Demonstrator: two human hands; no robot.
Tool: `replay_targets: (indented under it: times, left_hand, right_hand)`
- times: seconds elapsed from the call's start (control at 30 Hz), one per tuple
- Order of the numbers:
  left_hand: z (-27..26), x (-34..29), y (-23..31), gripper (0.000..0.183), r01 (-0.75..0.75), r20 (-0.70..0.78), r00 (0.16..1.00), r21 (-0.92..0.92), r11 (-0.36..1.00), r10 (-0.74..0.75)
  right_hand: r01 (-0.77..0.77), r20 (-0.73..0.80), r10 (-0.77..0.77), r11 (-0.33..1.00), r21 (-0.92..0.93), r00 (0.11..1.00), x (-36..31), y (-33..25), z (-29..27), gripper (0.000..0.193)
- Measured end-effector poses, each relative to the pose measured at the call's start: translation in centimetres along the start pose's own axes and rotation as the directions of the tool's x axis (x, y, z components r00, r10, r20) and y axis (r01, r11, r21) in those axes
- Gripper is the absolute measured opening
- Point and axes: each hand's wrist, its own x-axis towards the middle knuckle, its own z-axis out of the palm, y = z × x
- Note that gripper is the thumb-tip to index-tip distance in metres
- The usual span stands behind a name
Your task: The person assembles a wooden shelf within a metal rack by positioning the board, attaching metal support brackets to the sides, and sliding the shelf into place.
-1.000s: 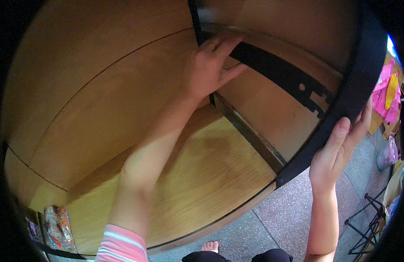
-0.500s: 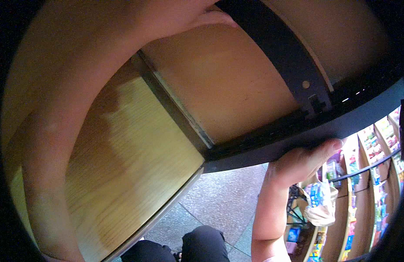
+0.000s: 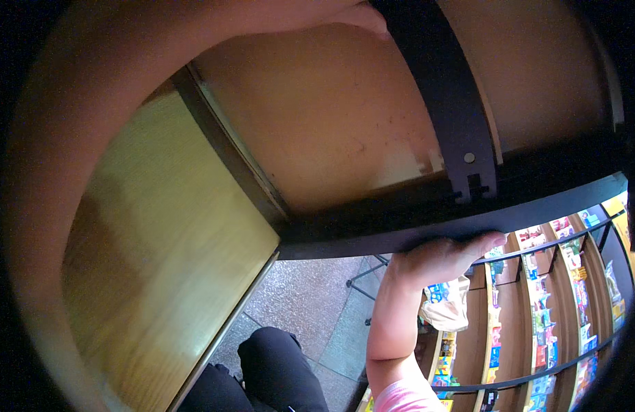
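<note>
A brown panel (image 3: 317, 117) with a black metal frame fills the upper middle, like the underside of a shelf. A black crossbar (image 3: 444, 89) with a round hole and a slot near its lower end spans it. My left arm curves up along the left side, and my left hand (image 3: 362, 17) lies against the crossbar at the top, its fingers mostly hidden. From below, my right hand (image 3: 444, 261) holds the black front rail (image 3: 372, 237) of the frame. Its thumb stretches along the rail to the right; the other fingers are hidden.
A light wooden board (image 3: 180, 206) with a pale edge stands at the left against the frame. Below lie grey floor tiles (image 3: 297, 288) and my dark-trousered knees (image 3: 276, 364). Shelves of colourful packets (image 3: 537, 295) stand at the right, with a whitish bag (image 3: 446, 305) near my right forearm.
The view has turned, so the frame, board and right hand sit farther left. More of the packet shelves shows at the right. Both hands stay at the same parts of the frame.
</note>
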Motion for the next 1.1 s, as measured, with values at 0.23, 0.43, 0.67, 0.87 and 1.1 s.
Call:
replay_targets:
  times: [0.23,0.43,0.67,0.87,1.1]
  left_hand:
    - [1.2,0.3,0.3,0.051,0.003,-0.009,1.000,-0.067,0.998,-0.004]
    - [1.0,0.8,0.0,0.051,-0.038,-0.011,0.999,-0.080,0.996,0.037]
    - [0.8,1.0,-0.1,0.051,-0.029,-0.005,1.000,-0.078,0.997,0.029]
    - [0.1,1.5,0.4,0.053,0.007,0.069,0.998,-0.094,0.996,-0.001]
    - [0.9,1.1,0.4,0.053,-0.050,-0.011,0.999,-0.018,0.999,0.050]
  right_hand:
    - [0.073,0.080,-0.064,0.991,-0.113,0.995,0.6,0.9,-1.4,0.068]
    - [0.053,0.065,-0.047,0.994,-0.092,0.997,0.2,0.6,-0.7,0.070]
    - [0.022,0.018,-0.020,0.991,-0.129,1.000,0.9,1.2,-1.9,0.072]
    - [0.023,0.057,-0.020,0.998,-0.063,0.998,0.8,1.2,-1.9,0.072]
    - [0.050,0.076,-0.041,0.992,-0.115,0.996,0.2,0.5,-1.1,0.069]
